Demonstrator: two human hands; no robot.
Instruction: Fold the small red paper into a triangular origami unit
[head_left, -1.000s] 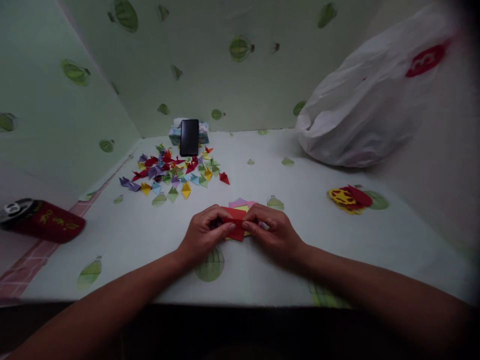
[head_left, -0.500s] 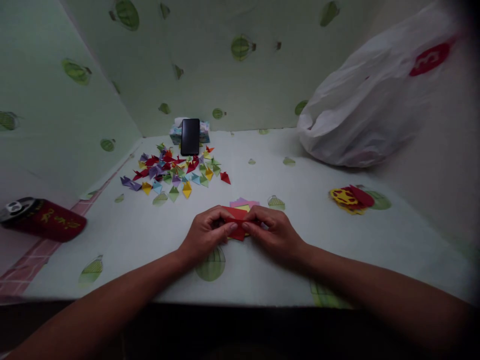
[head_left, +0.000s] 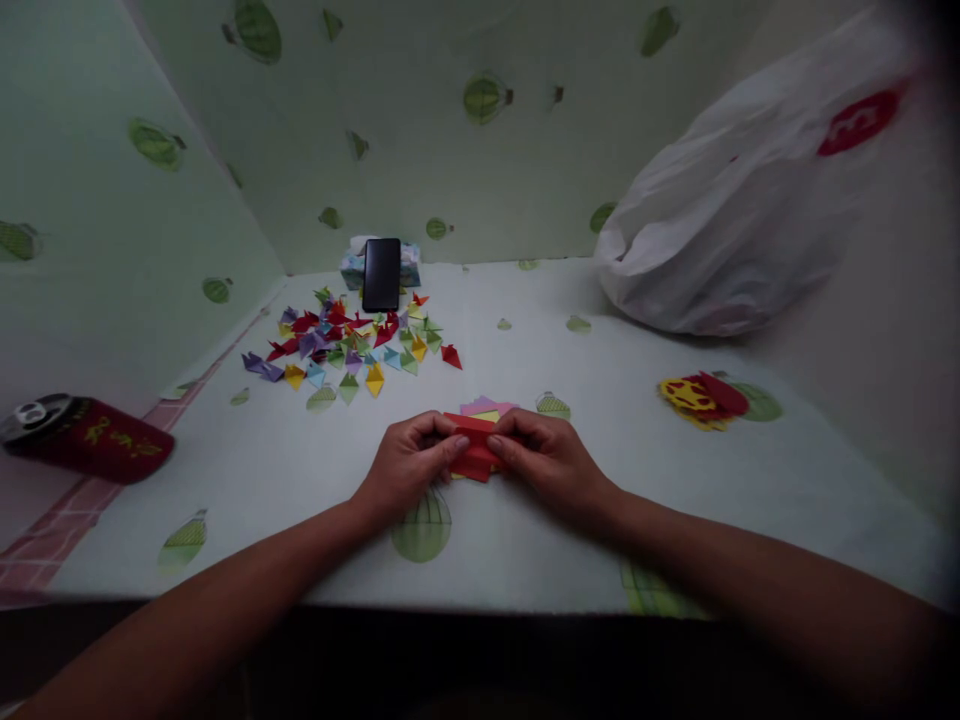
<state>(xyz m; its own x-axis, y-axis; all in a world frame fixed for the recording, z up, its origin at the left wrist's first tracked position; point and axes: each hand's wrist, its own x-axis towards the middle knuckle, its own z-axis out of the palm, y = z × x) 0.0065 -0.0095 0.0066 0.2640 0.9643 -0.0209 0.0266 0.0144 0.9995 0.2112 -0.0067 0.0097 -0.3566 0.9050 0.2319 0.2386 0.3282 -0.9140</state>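
Between my two hands is a piece of red folded paper (head_left: 474, 450), pinched at both sides. My left hand (head_left: 409, 455) grips its left side, with the thumb on top. On its right side, my right hand (head_left: 547, 455) does the same, thumb and fingers closed. Under and behind the red piece lies a small stack of coloured paper sheets (head_left: 486, 406), purple and yellow at the edges, mostly hidden. Farther off to the left spreads a pile of small folded paper pieces (head_left: 349, 345) in many colours, some shaped like cranes.
A black phone (head_left: 382, 275) leans on a tissue box (head_left: 409, 265) behind the pile. At left stands a tilted-looking red drink can (head_left: 97, 440). A white plastic bag (head_left: 720, 230) fills the back right, with yellow and red cut-outs (head_left: 697, 395) before it. The table's front edge (head_left: 480, 608) runs below my arms.
My thumbs have slid apart along the red paper, so more of its middle strip shows. Both hands stay in nearly the same place.
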